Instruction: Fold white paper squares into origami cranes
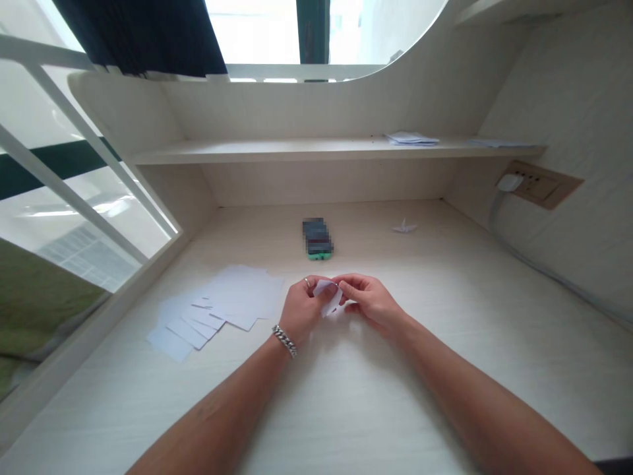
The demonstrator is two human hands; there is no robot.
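A small folded piece of white paper is pinched between both hands, low over the middle of the desk. My left hand grips its left side, thumb across the front; a ring and a chain bracelet show on this hand and wrist. From the right, my right hand pinches the paper's upper right edge between thumb and fingers. The fingers hide part of the paper, so its full folded shape cannot be made out. Farther back on the right stands a small folded paper crane.
Loose white paper sheets lie fanned out on the desk at left. A phone-like dark object with a green edge, its face blurred, lies beyond my hands. A shelf spans the back, holding papers. A plugged-in charger trails a cable at right.
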